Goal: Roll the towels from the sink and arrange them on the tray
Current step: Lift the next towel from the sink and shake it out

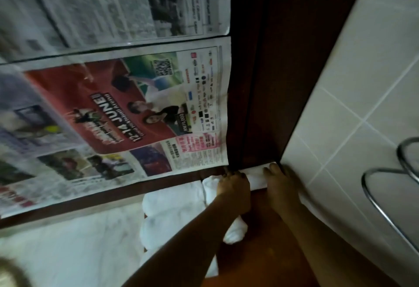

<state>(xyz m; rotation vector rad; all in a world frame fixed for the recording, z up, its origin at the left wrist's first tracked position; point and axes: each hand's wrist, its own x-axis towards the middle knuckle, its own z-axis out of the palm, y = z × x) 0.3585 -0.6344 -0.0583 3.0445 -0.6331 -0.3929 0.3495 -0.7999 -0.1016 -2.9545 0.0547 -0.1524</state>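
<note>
A white rolled towel (257, 179) lies at the far corner of the brown tray (260, 255), against the dark wooden frame. My left hand (233, 188) grips its left part, fingers curled over the roll. My right hand (281, 184) holds its right end beside the tiled wall. Three more white rolled towels sit on the tray's left side: one (174, 198) just left of my left hand, one (158, 230) nearer to me, and a smaller one (235, 233) under my left forearm. The sink is not in view.
Newspaper sheets (127, 110) cover the panes behind the tray. A dark wooden frame (267, 82) stands between them and the tiled wall (362, 105) on the right. A chrome rail (385, 196) juts from that wall. A pale marble counter (68, 252) lies at the lower left.
</note>
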